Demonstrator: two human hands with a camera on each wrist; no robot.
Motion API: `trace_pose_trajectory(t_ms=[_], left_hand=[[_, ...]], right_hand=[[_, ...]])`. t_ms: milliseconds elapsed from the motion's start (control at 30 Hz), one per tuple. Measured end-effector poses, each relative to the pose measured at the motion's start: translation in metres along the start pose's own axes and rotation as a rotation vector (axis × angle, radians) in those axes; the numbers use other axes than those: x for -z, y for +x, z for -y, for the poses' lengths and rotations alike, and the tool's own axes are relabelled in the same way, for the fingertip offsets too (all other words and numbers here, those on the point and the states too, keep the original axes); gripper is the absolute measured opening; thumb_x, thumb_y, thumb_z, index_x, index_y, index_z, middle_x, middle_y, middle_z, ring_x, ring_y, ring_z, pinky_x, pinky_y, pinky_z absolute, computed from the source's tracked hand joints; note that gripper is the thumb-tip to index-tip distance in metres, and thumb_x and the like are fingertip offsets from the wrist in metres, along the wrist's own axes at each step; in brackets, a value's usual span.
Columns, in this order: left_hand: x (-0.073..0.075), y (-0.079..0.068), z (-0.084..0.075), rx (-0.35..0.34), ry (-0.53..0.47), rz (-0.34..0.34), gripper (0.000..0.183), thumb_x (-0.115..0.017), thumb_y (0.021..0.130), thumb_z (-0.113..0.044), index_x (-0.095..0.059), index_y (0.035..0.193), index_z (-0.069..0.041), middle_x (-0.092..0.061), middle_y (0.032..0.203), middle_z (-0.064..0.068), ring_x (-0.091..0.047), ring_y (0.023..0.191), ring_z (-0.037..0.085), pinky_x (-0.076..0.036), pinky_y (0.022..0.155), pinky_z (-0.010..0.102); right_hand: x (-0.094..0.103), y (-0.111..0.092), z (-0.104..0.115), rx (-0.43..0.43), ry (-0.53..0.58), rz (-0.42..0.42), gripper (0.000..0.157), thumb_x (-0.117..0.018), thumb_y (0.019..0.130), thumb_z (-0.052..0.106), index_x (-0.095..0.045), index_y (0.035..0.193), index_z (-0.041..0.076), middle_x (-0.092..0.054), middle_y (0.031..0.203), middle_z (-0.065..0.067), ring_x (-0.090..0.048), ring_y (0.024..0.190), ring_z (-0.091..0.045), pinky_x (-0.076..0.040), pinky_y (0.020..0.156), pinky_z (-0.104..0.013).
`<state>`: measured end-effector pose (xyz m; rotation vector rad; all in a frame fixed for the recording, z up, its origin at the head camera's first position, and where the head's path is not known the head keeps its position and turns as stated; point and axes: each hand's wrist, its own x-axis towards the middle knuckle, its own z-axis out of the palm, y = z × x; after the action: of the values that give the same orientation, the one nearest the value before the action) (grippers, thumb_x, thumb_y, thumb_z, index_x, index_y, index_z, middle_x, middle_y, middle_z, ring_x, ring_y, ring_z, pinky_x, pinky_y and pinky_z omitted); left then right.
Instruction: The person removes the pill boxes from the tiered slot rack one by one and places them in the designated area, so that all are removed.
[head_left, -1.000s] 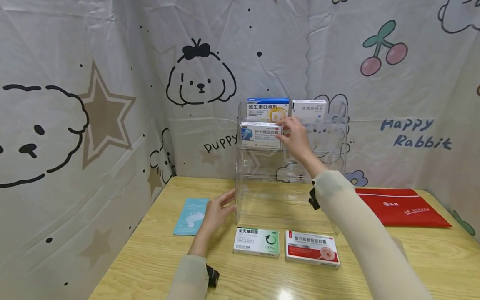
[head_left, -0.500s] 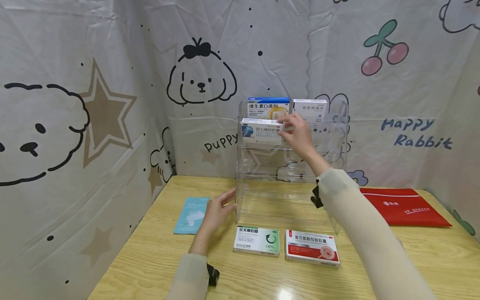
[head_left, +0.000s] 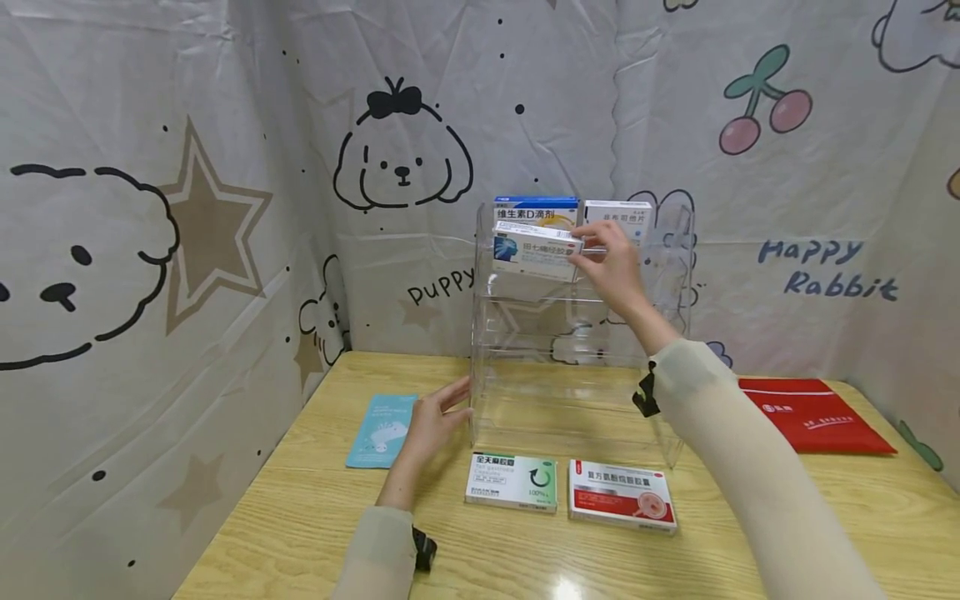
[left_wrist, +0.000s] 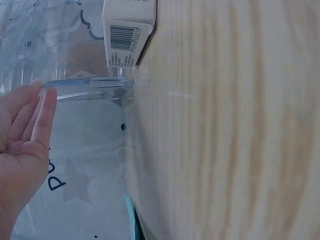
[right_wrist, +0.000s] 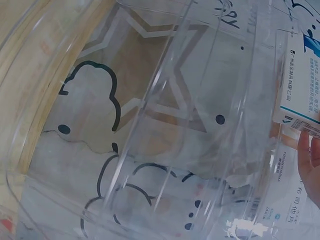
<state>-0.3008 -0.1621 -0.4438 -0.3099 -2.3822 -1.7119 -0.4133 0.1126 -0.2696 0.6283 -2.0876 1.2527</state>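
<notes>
My right hand (head_left: 613, 265) pinches the right end of a white medicine box (head_left: 536, 254) with a blue head picture. The box is slightly tilted, in front of the upper part of a clear acrylic rack (head_left: 570, 404). Behind it on the top tier stand a blue-and-white vitamin D box (head_left: 534, 213) and a white box (head_left: 637, 213). In the right wrist view, the pinched box (right_wrist: 302, 82) and fingertips show at the right edge. My left hand (head_left: 435, 423) touches the rack's left side with fairly straight fingers; the left wrist view shows this hand (left_wrist: 27, 140) too.
A green-and-white box (head_left: 512, 482) and a red-and-white box (head_left: 622, 496) lie on the wooden table (head_left: 300, 517) before the rack. Left of it is a light-blue packet (head_left: 378, 433); right of it, a red pouch (head_left: 825, 417). A printed curtain hangs behind.
The pinched medicine box has risen and shifted right with my right hand, tilting a little and covering more of the vitamin D box. My left hand stays at the rack's side.
</notes>
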Motion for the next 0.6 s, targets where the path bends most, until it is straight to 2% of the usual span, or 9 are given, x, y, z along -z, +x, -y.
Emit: trace_pose_trajectory(t_ms=[133, 200, 367, 433, 600], left_hand=[[0.000, 0.000, 0.001, -0.004, 0.004, 0.004, 0.053, -0.067, 0.087, 0.002, -0.054, 0.138, -0.002, -0.059, 0.136, 0.018, -0.061, 0.123, 0.034, -0.057, 0.096, 0.034], [0.000, 0.000, 0.001, -0.002, 0.010, 0.004, 0.053, -0.067, 0.087, 0.003, -0.054, 0.138, -0.003, -0.059, 0.137, 0.018, -0.061, 0.123, 0.034, -0.058, 0.095, 0.034], [-0.001, 0.000, 0.002, -0.003, 0.028, 0.010, 0.053, -0.067, 0.087, 0.004, -0.054, 0.138, -0.003, -0.058, 0.137, 0.019, -0.061, 0.123, 0.035, -0.059, 0.094, 0.032], [-0.001, 0.000, 0.002, 0.009, 0.028, 0.013, 0.053, -0.067, 0.088, 0.003, -0.054, 0.139, -0.004, -0.058, 0.138, 0.018, -0.061, 0.124, 0.033, -0.058, 0.095, 0.032], [-0.002, 0.000, 0.001, 0.047, 0.030, 0.002, 0.054, -0.068, 0.088, 0.001, -0.055, 0.139, -0.008, -0.060, 0.137, 0.014, -0.061, 0.124, 0.030, -0.057, 0.097, 0.034]], right_hand=[[0.007, -0.002, 0.001, 0.013, -0.007, -0.013, 0.034, -0.071, 0.081, -0.008, -0.064, 0.114, -0.004, -0.057, 0.116, -0.020, -0.063, 0.102, -0.029, -0.061, 0.091, -0.040], [0.012, -0.004, 0.001, 0.019, -0.005, -0.017, 0.033, -0.071, 0.082, -0.008, -0.065, 0.114, -0.003, -0.058, 0.117, -0.019, -0.063, 0.102, -0.028, -0.062, 0.090, -0.037], [0.024, -0.013, 0.004, 0.019, 0.002, -0.020, 0.033, -0.072, 0.083, -0.005, -0.065, 0.115, -0.001, -0.057, 0.118, -0.017, -0.061, 0.102, -0.024, -0.058, 0.087, -0.015], [0.028, -0.018, 0.005, 0.024, -0.006, -0.019, 0.032, -0.072, 0.083, -0.004, -0.065, 0.115, -0.001, -0.057, 0.117, -0.016, -0.060, 0.100, -0.019, -0.056, 0.085, -0.009], [0.037, -0.034, 0.009, 0.033, -0.029, 0.006, 0.033, -0.073, 0.083, -0.002, -0.065, 0.115, 0.000, -0.057, 0.116, -0.014, -0.055, 0.096, -0.005, -0.057, 0.086, -0.011]])
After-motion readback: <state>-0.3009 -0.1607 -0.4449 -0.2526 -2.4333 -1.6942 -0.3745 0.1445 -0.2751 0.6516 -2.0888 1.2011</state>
